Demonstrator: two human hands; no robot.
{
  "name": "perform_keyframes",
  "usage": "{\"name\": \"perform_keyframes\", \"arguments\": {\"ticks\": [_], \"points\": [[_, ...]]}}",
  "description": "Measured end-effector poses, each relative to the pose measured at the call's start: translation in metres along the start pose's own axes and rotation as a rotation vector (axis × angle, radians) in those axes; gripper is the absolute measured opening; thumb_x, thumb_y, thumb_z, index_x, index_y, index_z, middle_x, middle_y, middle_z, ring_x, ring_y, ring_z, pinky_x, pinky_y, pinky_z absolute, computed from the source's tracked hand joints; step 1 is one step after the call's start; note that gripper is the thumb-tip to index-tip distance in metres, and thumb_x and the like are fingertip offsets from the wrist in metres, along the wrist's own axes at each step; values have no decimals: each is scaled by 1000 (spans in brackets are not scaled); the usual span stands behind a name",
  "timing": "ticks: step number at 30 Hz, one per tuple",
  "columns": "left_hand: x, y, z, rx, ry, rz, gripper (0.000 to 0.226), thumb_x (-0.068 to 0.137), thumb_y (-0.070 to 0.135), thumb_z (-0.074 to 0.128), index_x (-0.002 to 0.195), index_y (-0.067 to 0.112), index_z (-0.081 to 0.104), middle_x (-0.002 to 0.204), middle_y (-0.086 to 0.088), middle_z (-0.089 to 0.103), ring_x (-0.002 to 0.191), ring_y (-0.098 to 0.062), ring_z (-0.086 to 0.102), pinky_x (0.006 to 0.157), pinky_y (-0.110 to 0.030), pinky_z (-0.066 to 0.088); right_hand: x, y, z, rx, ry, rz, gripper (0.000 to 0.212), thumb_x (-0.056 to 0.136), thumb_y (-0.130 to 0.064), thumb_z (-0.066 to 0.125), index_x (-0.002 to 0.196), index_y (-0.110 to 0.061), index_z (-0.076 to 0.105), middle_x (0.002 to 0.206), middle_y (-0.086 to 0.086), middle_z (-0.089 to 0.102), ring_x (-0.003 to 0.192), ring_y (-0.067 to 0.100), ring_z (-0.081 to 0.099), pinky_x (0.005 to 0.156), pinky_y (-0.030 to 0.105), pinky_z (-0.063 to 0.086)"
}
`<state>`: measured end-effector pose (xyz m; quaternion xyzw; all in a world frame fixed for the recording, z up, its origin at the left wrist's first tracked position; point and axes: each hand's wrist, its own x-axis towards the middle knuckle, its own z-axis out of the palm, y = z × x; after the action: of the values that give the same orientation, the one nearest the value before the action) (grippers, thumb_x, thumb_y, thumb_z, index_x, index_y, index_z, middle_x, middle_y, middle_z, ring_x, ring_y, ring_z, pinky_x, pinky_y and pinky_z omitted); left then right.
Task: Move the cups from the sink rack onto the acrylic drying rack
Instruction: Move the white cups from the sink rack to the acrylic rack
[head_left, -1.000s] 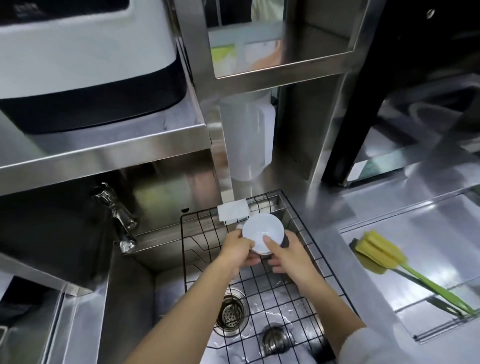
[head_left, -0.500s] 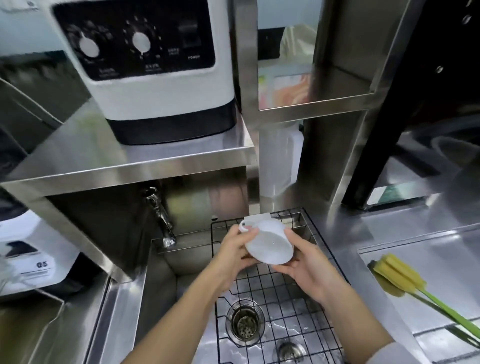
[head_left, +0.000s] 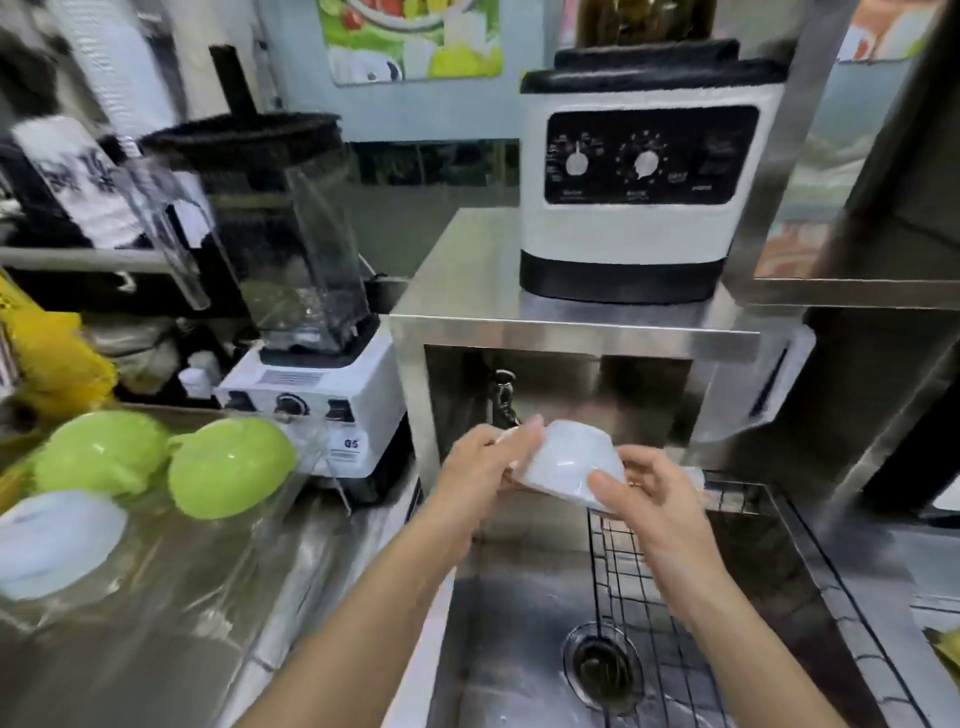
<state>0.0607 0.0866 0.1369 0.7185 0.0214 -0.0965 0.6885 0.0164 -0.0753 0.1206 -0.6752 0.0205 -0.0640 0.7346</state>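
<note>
Holding item: one white cup (head_left: 563, 467), mouth tilted downward, base up, carried above the back edge of the sink (head_left: 519, 639).

Hands: left hand (head_left: 480, 475) closed on the cup's left side; right hand (head_left: 649, 493) closed on its right side, thumb across the wall. Both grip the same cup.

Origin: black wire sink rack (head_left: 670, 587), seated in the sink, directly below and right of the cup.

Destination: acrylic drying rack (head_left: 249, 525), clear, on the tabletop (head_left: 171, 670) well left of the sink. Contents: two green cups (head_left: 228, 467) inverted, one white cup at the rack's near left.

Other stock: blender (head_left: 306, 364) just behind the rack; white appliance (head_left: 639, 192) on the shelf above the sink.

Handling note: likely best to keep the cup inverted, carry it leftward clear of the blender base, and set it on bare acrylic beside the green cups, releasing only once the rim sits flat.
</note>
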Motion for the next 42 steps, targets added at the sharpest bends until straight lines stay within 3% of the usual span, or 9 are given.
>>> {"name": "perform_keyframes", "arguments": {"ticks": [4, 8, 13, 17, 21, 25, 30, 35, 42], "points": [[-27, 18, -48, -62, 107, 78, 47, 87, 54, 44, 56, 20, 57, 58, 5, 58, 51, -8, 54, 54, -20, 39, -11, -18, 50, -82, -108, -104, 48, 54, -31, 83, 93, -25, 55, 94, -4, 61, 71, -8, 59, 63, 6, 47], [-53, 29, -102, -94, 196, 109, 50, 83, 63, 42, 73, 16, 56, 76, -2, 62, 70, -18, 56, 65, -28, 41, -26, -31, 105, -175, -209, -189, 58, 46, -40, 80, 97, -35, 54, 103, -11, 61, 91, 2, 61, 72, 15, 52], [-75, 32, -162, -154, 293, 95, 55, 81, 67, 37, 70, 17, 57, 73, -4, 64, 67, -20, 59, 52, -25, 41, -39, -38, 171, -321, -303, -284, 62, 43, -51, 78, 98, -48, 49, 112, -14, 54, 101, 6, 56, 81, 25, 49], [-85, 23, -202, -184, 357, 60, 67, 69, 78, 42, 91, 18, 64, 111, -17, 65, 100, -36, 64, 86, -48, 52, -45, -30, 218, -397, -361, -302, 63, 50, -46, 83, 98, -54, 42, 112, -22, 47, 102, 9, 54, 84, 30, 48], [-85, 9, -233, -143, 397, 20, 87, 59, 86, 36, 104, 14, 58, 116, -14, 62, 107, -30, 59, 92, -44, 47, -50, -11, 256, -429, -403, -333, 66, 53, -41, 84, 97, -56, 39, 108, -31, 40, 102, 7, 52, 88, 26, 44], [-81, -5, -257, 204, 449, 7, 35, 87, 55, 43, 98, 23, 53, 112, -1, 49, 111, -22, 45, 91, -34, 34, -56, 9, 280, -522, -432, -360, 75, 58, -37, 84, 119, -40, 41, 114, -24, 41, 110, 2, 44, 98, 22, 38], [-87, -32, -272, 287, 427, 153, 30, 70, 51, 61, 74, 26, 43, 88, 4, 45, 92, -20, 46, 79, -30, 36, -63, 21, 296, -593, -467, -459, 65, 56, -46, 78, 105, -53, 35, 109, -41, 34, 106, -18, 37, 86, -2, 29], [-85, -37, -273, 339, 408, 225, 17, 73, 38, 57, 74, 31, 42, 90, 2, 49, 97, -22, 47, 80, -29, 35, -61, 31, 301, -666, -416, -486, 68, 54, -54, 68, 115, -36, 43, 111, -16, 42, 106, -4, 41, 90, 10, 33], [-81, -42, -272, 327, 441, 254, 8, 75, 38, 48, 79, 30, 48, 85, 17, 46, 101, -21, 44, 91, -32, 34, -62, 30, 303, -804, -363, -524, 67, 55, -59, 62, 113, -34, 42, 114, -16, 45, 103, 0, 45, 78, 18, 37]]}}
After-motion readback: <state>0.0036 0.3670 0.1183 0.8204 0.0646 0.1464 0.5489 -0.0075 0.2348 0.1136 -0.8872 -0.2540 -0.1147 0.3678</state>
